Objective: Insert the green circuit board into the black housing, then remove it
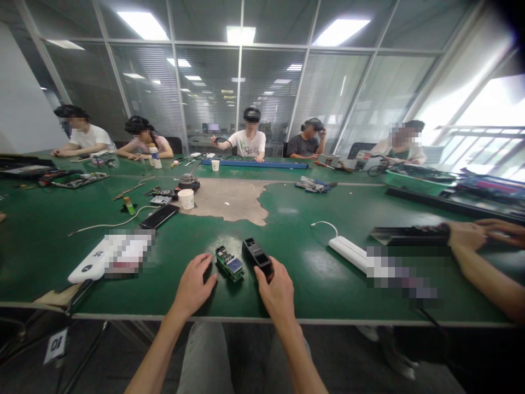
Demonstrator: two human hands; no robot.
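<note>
From my head view, a glossy green bench (299, 301) spreads across the room, its coating giving way to a ragged tan patch (229, 197) in the middle. Behind it stands a glass partition (213, 71) with slatted blinds, under bright ceiling panels (342, 32), and five people sit along the far side. My left hand (194, 284) is low at the near edge, palm down, fingers loosely curved and holding nothing, just beside the circuit board assembly (230, 265), which lies on the bench between my hands. My right hand (276, 287) angles in, thumb and fingers grasping the near end of the black housing (257, 256). That shell is oblong, plastic-looking, with rectangular cutouts; the board stack is green, with a small bluish rectangular screen.
</note>
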